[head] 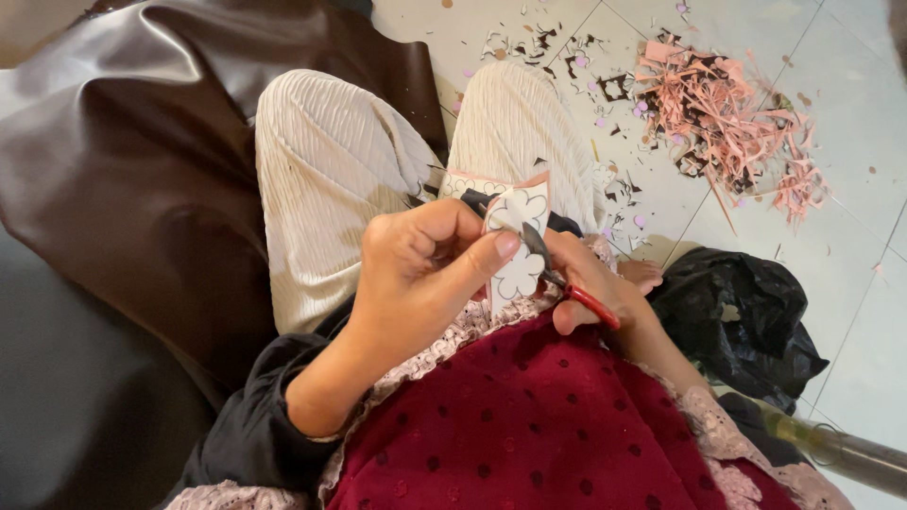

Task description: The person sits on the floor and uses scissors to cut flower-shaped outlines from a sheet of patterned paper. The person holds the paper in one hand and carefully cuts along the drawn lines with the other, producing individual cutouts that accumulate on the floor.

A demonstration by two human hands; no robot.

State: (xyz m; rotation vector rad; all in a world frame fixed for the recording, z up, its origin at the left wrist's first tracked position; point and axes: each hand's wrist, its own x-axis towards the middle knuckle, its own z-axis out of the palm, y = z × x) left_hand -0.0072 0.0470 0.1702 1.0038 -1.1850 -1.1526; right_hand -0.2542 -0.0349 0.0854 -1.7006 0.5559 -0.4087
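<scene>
Head view looks down on our lap, and we go from the biggest things to the smallest. A dark brown sheet of leather-like material fills the upper left of the frame. Our knees in pale ribbed trousers sit at the centre, over a pale tiled floor. A black plastic bag lies crumpled at the right, and a heap of pink offcuts spreads across the upper right, with small dark and lilac scraps scattered beside it.

At the centre, our left hand pinches a strip of white card with pink backing, printed with flower outlines; thumb and fingers press together on its left edge, the thumb tip lying on the lower flower. Our right hand is closed around the red handles of small scissors, whose blades lie across the strip between the two flowers, touching it.

We judge the step in hand to be cutting along a flower outline. The next move seems to call for turning the strip with the left grip so the curved line feeds into the blades, keeping the thumb clear of the edge.
</scene>
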